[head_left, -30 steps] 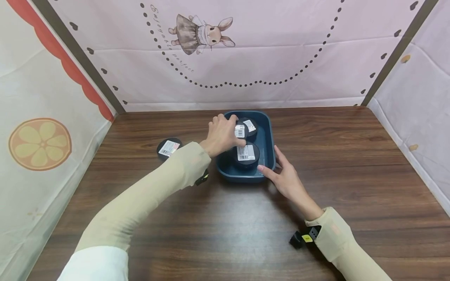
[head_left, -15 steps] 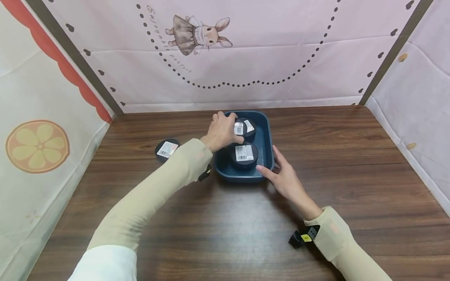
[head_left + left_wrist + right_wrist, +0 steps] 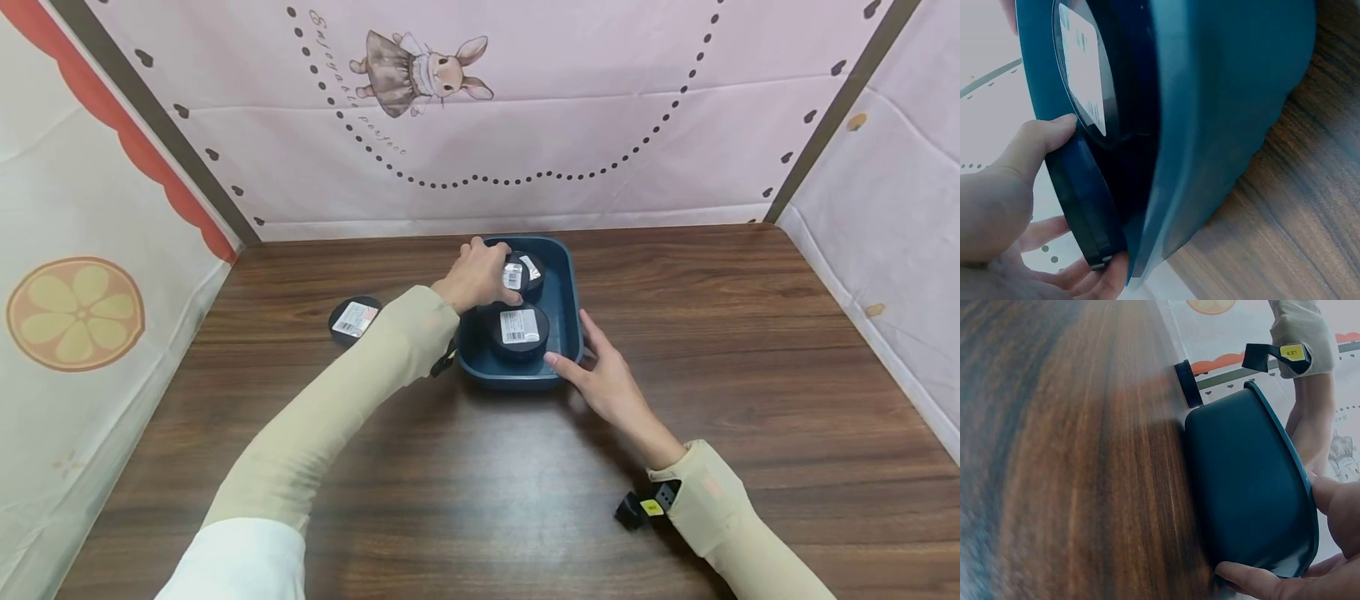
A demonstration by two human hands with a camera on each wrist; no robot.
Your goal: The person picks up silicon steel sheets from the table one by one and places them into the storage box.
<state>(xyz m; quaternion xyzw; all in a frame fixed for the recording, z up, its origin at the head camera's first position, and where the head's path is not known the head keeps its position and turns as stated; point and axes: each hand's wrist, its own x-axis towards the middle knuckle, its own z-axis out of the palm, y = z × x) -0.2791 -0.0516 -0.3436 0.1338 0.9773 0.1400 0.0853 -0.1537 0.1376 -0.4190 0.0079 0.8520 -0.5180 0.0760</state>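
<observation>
A dark blue rectangular tub [image 3: 517, 382] stands on the table, holding several flat round black containers with white barcode labels. Over its far left part, my left hand [image 3: 478, 277] grips one round black container [image 3: 513, 277] by its edge, thumb on the near side and fingers around the far side. That container [image 3: 1085, 194] appears tilted against the tub wall in the left wrist view. Behind it sits another round container [image 3: 534, 272], partly covered; a larger-looking one [image 3: 519, 333] lies nearer. My right hand [image 3: 609, 385] holds the tub's near right corner, its thumb at the rim.
One more round black container [image 3: 355, 320] lies on the wooden table [image 3: 712, 333] left of the tub, beside the left sleeve. A printed fabric wall [image 3: 585, 108] rises behind the table's back edge, with similar fabric on both sides.
The left hand and its container shift only slightly inside the tub, and the left forearm swings a little to the right. The right hand stays at the tub's corner.
</observation>
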